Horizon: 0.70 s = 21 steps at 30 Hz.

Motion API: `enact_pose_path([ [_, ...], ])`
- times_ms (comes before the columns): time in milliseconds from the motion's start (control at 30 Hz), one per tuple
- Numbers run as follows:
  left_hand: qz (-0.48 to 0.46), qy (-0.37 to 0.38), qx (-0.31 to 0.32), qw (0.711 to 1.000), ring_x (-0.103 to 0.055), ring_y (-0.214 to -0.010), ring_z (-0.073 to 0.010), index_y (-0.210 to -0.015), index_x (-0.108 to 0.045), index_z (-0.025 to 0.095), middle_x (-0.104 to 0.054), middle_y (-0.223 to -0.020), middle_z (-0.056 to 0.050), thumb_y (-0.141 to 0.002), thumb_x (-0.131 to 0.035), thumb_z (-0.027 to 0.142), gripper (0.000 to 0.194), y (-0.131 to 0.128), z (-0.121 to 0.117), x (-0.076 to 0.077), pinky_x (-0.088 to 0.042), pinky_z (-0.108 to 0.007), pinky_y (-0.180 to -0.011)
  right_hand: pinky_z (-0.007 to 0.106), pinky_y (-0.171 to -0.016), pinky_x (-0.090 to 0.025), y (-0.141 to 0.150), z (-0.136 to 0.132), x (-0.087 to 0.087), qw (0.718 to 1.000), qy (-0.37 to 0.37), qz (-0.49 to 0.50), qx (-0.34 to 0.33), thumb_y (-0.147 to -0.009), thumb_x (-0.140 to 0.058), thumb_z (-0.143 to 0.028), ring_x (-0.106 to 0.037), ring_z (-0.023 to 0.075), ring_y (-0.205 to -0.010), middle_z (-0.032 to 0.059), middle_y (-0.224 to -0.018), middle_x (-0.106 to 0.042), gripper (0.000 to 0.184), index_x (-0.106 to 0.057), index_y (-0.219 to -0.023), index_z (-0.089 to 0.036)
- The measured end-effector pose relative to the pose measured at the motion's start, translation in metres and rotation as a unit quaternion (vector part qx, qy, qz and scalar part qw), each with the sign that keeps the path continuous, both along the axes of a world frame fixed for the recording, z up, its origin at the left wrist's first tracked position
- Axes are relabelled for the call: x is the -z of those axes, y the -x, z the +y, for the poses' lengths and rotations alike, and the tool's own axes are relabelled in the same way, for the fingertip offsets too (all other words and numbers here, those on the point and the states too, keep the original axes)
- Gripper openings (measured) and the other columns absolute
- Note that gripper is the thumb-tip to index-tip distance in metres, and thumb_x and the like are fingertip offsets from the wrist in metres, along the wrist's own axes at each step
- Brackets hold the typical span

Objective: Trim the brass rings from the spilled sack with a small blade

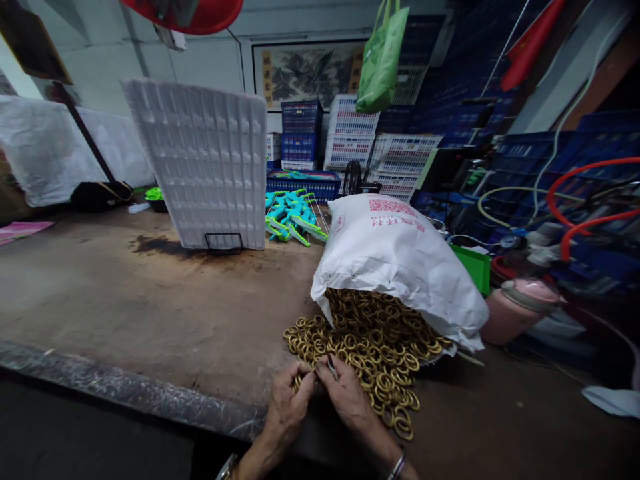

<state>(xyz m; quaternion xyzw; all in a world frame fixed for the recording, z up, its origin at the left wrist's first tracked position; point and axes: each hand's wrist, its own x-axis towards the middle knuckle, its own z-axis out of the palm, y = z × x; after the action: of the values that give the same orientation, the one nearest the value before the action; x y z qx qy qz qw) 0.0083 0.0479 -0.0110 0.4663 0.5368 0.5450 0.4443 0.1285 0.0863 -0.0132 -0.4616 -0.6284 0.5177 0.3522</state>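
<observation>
My left hand [289, 402] is closed at the table's front edge, with a gold-coloured ring [297, 382] showing at its fingers. Close beside it, my right hand [350, 399] is closed around a small slim tool [332, 367] with a dark end; its exact kind does not show. The fingertips of both hands meet or nearly meet, hiding what lies between them. Just beyond and to the right of them spreads a heap of gold-coloured rings [373, 347]. It spills from the mouth of a white woven sack [395, 247] lying on its side.
On the wooden table [100, 287] a white moulded tray [210, 160] stands upright in a black wire holder [223, 241]. Turquoise and green plastic pieces [293, 213] lie behind. A pink flask [520, 307] and red hose [590, 230] are at right. Stacked crates [353, 127] stand at the back.
</observation>
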Motion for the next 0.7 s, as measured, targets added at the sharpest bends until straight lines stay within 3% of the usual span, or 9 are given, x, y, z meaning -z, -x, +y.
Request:
enact_pose_path([
  [167, -0.149, 0.126, 0.055, 0.979, -0.029, -0.035, -0.0047, -0.065, -0.051, 0.017, -0.042, -0.047, 0.007, -0.072, -0.055, 0.044, 0.028, -0.005, -0.001, 0.001, -0.025, -0.017, -0.035, 0.020, -0.041, -0.025, 0.006, -0.002, 0.005, 0.986, 0.125, 0.105, 0.008, -0.074, -0.044, -0.054, -0.031, 0.0066, -0.039, -0.0058, -0.048, -0.044, 0.037, -0.044, -0.061, -0.019],
  [267, -0.187, 0.149, 0.060, 0.969, -0.028, -0.033, -0.0035, -0.066, -0.048, 0.017, -0.042, -0.048, 0.007, -0.071, -0.055, 0.047, 0.030, -0.008, -0.002, 0.001, -0.022, -0.016, -0.032, 0.019, -0.037, -0.018, 0.007, -0.004, -0.001, 0.978, 0.171, 0.116, 0.004, -0.075, -0.042, -0.054, -0.026, 0.0054, -0.035, -0.0058, -0.048, -0.045, 0.037, -0.045, -0.063, -0.019],
  [400, -0.136, 0.123, 0.044, 0.982, -0.030, -0.035, -0.0042, -0.061, -0.046, 0.017, -0.042, -0.047, 0.007, -0.071, -0.054, 0.045, 0.030, -0.006, 0.000, 0.001, -0.024, -0.017, -0.036, 0.020, -0.045, -0.031, 0.004, -0.001, -0.005, 0.993, 0.093, 0.077, 0.006, -0.074, -0.046, -0.052, -0.039, 0.0083, -0.046, -0.0054, -0.052, -0.045, 0.034, -0.048, -0.068, -0.019],
  [500, -0.038, 0.050, 0.027, 0.998, -0.037, -0.046, -0.0071, -0.058, -0.046, 0.017, -0.041, -0.050, 0.005, -0.074, -0.052, 0.040, 0.029, -0.002, 0.001, -0.002, -0.032, -0.019, -0.047, 0.020, -0.052, -0.035, 0.000, 0.002, -0.007, 1.000, 0.025, 0.008, -0.004, -0.074, -0.049, -0.050, -0.042, 0.0095, -0.054, -0.0045, -0.057, -0.046, 0.033, -0.051, -0.071, -0.018],
  [567, 0.013, 0.010, 0.025, 1.000, -0.039, -0.053, -0.0088, -0.058, -0.047, 0.016, -0.042, -0.054, 0.004, -0.075, -0.050, 0.036, 0.026, -0.001, 0.000, -0.004, -0.034, -0.020, -0.053, 0.020, -0.053, -0.034, -0.001, 0.002, -0.007, 1.000, 0.011, -0.010, -0.007, -0.073, -0.049, -0.050, -0.041, 0.0094, -0.055, -0.0045, -0.058, -0.045, 0.033, -0.051, -0.070, -0.017],
  [700, 0.038, 0.005, 0.043, 0.998, -0.037, -0.055, -0.0096, -0.062, -0.048, 0.016, -0.041, -0.057, 0.003, -0.077, -0.047, 0.034, 0.023, 0.002, -0.001, -0.005, -0.033, -0.021, -0.054, 0.021, -0.051, -0.034, 0.000, 0.001, -0.005, 1.000, 0.018, -0.013, -0.007, -0.072, -0.050, -0.051, -0.039, 0.0091, -0.053, -0.0051, -0.056, -0.043, 0.034, -0.048, -0.067, -0.018],
])
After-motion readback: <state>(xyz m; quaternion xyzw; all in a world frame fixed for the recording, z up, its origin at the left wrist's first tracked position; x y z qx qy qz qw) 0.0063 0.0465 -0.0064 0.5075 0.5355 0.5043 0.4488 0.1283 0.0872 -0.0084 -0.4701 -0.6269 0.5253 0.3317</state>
